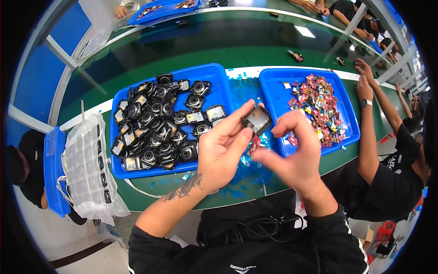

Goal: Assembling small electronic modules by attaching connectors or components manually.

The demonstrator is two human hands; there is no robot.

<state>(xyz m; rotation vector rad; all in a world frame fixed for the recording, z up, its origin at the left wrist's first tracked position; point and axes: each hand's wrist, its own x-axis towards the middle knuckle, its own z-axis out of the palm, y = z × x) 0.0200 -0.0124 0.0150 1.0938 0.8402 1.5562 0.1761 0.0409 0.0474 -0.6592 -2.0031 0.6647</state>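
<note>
My left hand (223, 153) grips a black smartwatch case (257, 119) between thumb and fingers, its grey, squarish face tilted up. A small red part (255, 143) shows just below the case; whether it is attached cannot be made out. Close by on the right, my right hand (299, 153) is slightly blurred, with thumb and forefinger curved and apart and nothing visible between them. Left of my hands, a blue tray (214, 77) holds a heap of similar black watch cases (157, 109). Another blue tray (278, 86) on the right holds many small red and silver parts (321, 109).
Blue film scraps (237, 182) litter the green table (205, 201) between the trays. At far left stands a white plastic tray stack (86, 160). A co-worker's arm (367, 123) reaches in at right. Loose parts (295, 56) lie on the green surface beyond a pale rail.
</note>
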